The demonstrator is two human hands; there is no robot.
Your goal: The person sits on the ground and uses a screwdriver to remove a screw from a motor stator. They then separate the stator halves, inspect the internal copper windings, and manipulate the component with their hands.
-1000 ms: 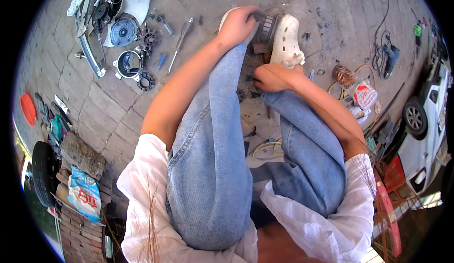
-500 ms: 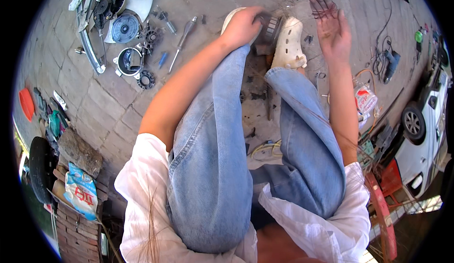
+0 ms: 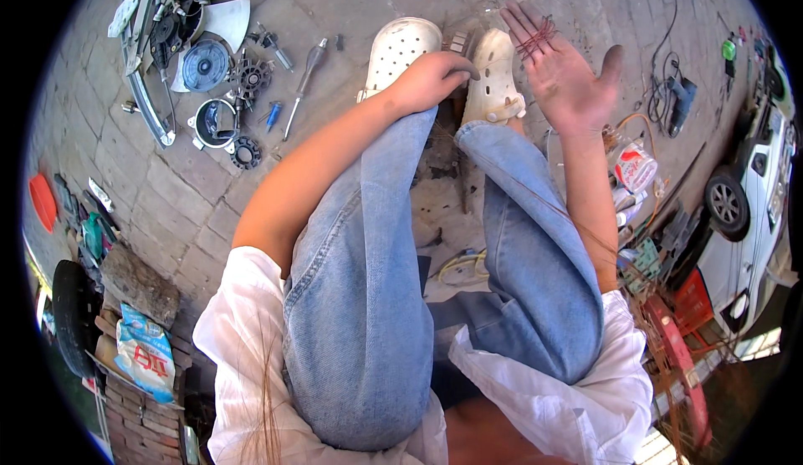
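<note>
My right hand is raised palm up beside the right shoe, its fingers stretched and the thumb spread wide. Across its fingers lies a small tangle of thin reddish wire. Over the inner side of the left white clog, my left hand has its fingers curled inward; whatever is in them is hidden. Between the left clog and the right white clog, a dark part with pale segments partly shows behind the left hand.
At the left lie a screwdriver, a round metal housing, a grey disc and other machine parts. A corded power tool and a plastic container are to the right. A white car stands beyond.
My right hand has moved left, its palm turned more toward view and fingers flatter. My left hand has drawn back slightly from the dark part, uncovering more of the left clog.
</note>
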